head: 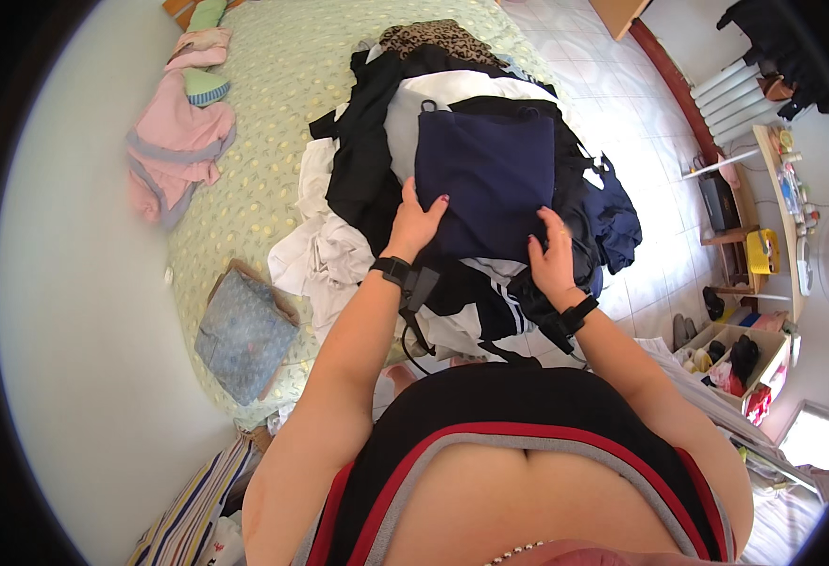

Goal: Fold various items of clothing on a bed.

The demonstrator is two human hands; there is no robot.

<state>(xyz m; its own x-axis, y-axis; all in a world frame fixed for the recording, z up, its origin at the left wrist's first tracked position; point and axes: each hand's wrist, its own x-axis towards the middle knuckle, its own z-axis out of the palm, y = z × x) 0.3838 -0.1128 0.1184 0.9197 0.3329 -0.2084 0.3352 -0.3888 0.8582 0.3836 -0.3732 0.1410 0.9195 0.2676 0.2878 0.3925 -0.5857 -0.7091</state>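
A navy camisole-like garment (488, 177) with thin strap loops at its top lies flattened into a near rectangle on the clothes pile. My left hand (416, 221) rests at its lower left edge, thumb on the fabric and fingers spread along the side. At the lower right corner is my right hand (553, 251), thumb and fingers apart, touching or just over the cloth. Beneath and around lie black garments (365, 141), a grey-and-white piece (401, 120), white crumpled clothing (326, 247) and a leopard-print cloth (435, 39). Both wrists wear black straps with devices and cables.
The pile sits on a bed with a green patterned sheet (273, 106). A folded blue denim piece (244, 332) lies near left, pink clothing (181, 134) farther up by the wall. To the right are floor tiles (641, 184), a shelf (775, 177) and an open storage box (768, 354).
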